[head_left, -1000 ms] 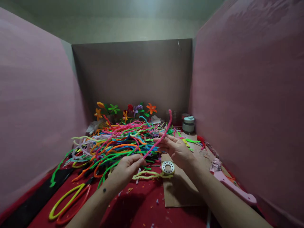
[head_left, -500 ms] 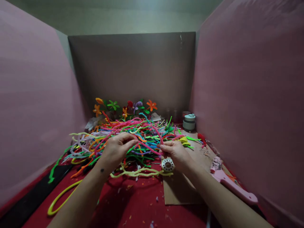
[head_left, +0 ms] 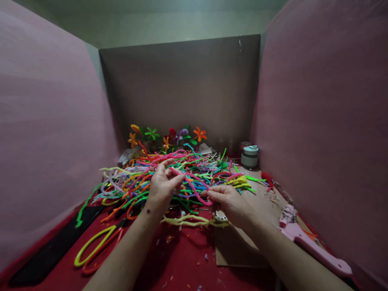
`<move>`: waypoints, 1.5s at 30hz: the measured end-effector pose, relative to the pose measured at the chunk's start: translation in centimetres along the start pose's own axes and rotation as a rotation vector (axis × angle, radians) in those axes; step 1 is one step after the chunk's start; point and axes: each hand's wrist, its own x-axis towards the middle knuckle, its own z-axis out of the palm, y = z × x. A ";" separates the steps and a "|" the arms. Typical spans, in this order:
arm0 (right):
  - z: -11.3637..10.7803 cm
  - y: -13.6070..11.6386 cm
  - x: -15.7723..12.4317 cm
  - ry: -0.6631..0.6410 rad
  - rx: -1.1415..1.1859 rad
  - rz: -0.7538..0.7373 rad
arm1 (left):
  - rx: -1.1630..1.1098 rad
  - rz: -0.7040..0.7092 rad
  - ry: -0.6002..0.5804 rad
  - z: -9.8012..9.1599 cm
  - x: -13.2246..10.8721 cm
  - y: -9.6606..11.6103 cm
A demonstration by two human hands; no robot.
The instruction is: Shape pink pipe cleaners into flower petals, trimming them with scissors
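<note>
My left hand [head_left: 163, 186] and my right hand [head_left: 230, 204] both pinch one pink pipe cleaner [head_left: 194, 190], which sags in a curve between them. The left hand grips its upper end near the pile; the right hand grips the lower end. Behind them lies a big tangled pile of coloured pipe cleaners [head_left: 145, 178]. A pale yellow pipe cleaner [head_left: 188, 220] lies on the red cloth just below my hands. A white ring-shaped spool [head_left: 220, 217] is partly hidden under my right hand.
Finished pipe-cleaner flowers [head_left: 169, 137] stand at the back. A small round container [head_left: 250, 157] sits back right. A pink glue gun [head_left: 306, 240] lies at the right, a cardboard sheet [head_left: 239, 250] under my right forearm, yellow and orange loops [head_left: 93, 246] at the left. Pink walls close both sides.
The pink pipe cleaner went from sticking up straight to bent in a curve between my hands. My left hand moved up and toward the pile; the right hand now covers the spool.
</note>
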 end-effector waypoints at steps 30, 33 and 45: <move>2.4 0.7 -0.6 -0.287 0.412 0.265 | -0.093 0.262 0.156 1.1 -1.3 -2.1; 2.5 0.7 -0.3 -0.163 0.425 0.221 | -0.186 0.150 0.117 0.2 -1.0 -2.1; 1.6 1.1 0.2 -0.067 0.420 0.076 | -0.216 -0.086 -0.094 -0.7 -1.4 -2.4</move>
